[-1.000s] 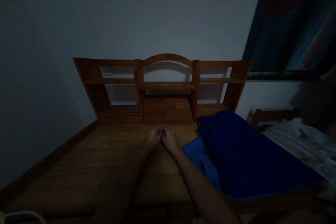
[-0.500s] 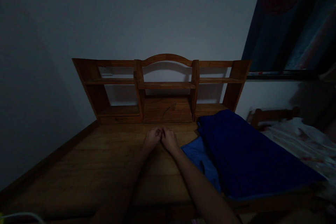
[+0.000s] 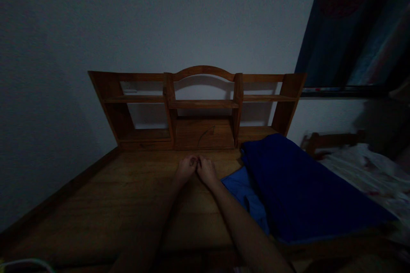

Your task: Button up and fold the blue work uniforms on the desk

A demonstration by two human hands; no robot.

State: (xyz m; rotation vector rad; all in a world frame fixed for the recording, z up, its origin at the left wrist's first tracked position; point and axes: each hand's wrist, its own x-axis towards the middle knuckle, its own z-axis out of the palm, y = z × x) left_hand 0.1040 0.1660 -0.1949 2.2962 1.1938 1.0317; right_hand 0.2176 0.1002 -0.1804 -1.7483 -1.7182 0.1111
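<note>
My left hand (image 3: 186, 168) and my right hand (image 3: 207, 169) are together over the wooden tabletop (image 3: 112, 196), near its back. Both are closed, with the fingers curled in and the fingertips meeting in the middle. It is dark, and whatever may be pinched between them is too small or hidden to make out. To the right of my right hand, apart from it, lies a folded dark blue cloth (image 3: 307, 192). A lighter blue cloth (image 3: 245, 190) sticks out from under its left side.
A wooden shelf unit (image 3: 203, 104) stands along the back of the table against the white wall (image 3: 192, 17). One thin dark cord-like thing (image 3: 205, 135) shows in its middle bay. A pale cable (image 3: 28, 261) curves at the bottom left. Whitish bedding (image 3: 371, 166) lies at the right.
</note>
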